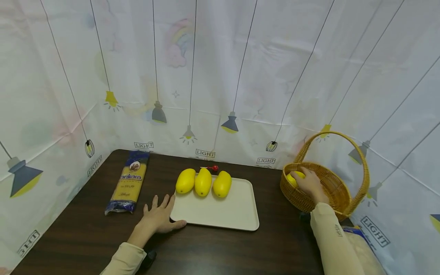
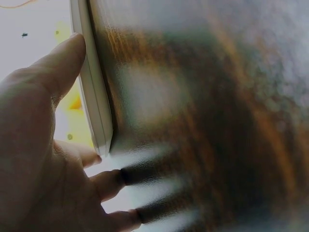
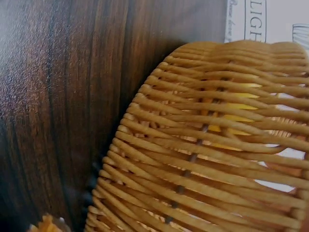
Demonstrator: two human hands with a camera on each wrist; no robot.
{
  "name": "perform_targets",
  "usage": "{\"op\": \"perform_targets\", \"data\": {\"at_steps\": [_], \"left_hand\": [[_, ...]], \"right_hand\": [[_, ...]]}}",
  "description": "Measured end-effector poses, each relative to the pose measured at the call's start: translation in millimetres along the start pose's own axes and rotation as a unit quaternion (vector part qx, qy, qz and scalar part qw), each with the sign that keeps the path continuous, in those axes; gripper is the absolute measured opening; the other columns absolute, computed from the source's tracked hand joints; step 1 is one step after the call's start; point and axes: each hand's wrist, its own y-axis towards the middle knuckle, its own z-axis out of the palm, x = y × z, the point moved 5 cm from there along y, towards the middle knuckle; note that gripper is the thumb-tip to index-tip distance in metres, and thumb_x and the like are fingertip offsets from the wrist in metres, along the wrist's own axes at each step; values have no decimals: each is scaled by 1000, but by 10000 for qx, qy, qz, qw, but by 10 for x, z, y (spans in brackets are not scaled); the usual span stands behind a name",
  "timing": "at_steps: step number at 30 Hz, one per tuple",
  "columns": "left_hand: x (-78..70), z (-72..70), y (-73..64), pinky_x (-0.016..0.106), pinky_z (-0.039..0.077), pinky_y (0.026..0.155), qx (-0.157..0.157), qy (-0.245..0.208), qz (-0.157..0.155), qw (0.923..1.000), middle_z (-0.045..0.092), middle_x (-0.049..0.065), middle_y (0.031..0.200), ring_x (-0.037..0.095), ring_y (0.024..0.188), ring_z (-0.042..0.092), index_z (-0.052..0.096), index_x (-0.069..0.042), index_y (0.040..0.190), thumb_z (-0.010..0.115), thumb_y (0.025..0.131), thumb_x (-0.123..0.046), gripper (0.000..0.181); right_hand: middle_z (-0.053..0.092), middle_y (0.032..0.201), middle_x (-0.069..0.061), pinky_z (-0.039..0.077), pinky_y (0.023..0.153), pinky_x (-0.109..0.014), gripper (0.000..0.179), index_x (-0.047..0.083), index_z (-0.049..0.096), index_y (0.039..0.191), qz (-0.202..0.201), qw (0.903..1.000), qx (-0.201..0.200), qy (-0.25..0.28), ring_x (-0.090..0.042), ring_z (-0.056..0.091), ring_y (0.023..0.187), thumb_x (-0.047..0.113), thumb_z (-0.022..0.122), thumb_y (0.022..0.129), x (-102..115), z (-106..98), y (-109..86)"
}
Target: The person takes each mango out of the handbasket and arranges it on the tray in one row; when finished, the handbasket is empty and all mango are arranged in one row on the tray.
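Inside the wicker basket (image 1: 335, 187), at its left end, my right hand (image 1: 312, 185) grips a yellow mango-like fruit (image 1: 293, 178). The basket's woven wall (image 3: 193, 145) fills much of the right wrist view, with yellow showing through its gaps. Three similar yellow fruits (image 1: 203, 182) lie side by side along the back left of a white tray (image 1: 220, 214). My left hand (image 1: 158, 218) has its fingers spread at the tray's front left corner. In the left wrist view its thumb (image 2: 72, 58) touches the tray's rim (image 2: 94, 92).
A yellow and blue pasta packet (image 1: 127, 183) lies at the left on the dark wooden table (image 1: 275, 236). Behind the tray is a small red object (image 1: 215, 168). Another packet (image 1: 364, 248) is partly hidden by the right sleeve. A printed curtain (image 1: 220, 76) hangs behind.
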Motion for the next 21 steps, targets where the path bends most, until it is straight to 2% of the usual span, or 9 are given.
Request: {"op": "perform_targets", "data": {"at_steps": [8,17,21], "left_hand": [[0,-17,3,82,9,111,-18,47,-8,10000,22,22,167,58,151,8,19,-12,162,60,82,-77,111],[8,-1,16,82,9,111,24,34,-31,10000,22,21,167,57,152,8,20,-13,162,61,82,-77,111],[20,15,23,82,9,111,11,25,-9,10000,22,21,167,57,152,8,20,-13,162,60,81,-78,111]], "right_hand": [[4,160,-42,18,113,-76,88,-1,12,160,-15,9995,143,296,-63,10,145,60,38,103,-133,83,52],[8,157,-45,16,114,-76,94,-5,11,159,87,9988,474,-48,-64,8,144,66,33,101,-290,208,187],[15,156,-45,18,116,-73,97,-7,12,158,-14,9983,512,-271,-64,14,143,68,32,100,-288,228,223]]}}
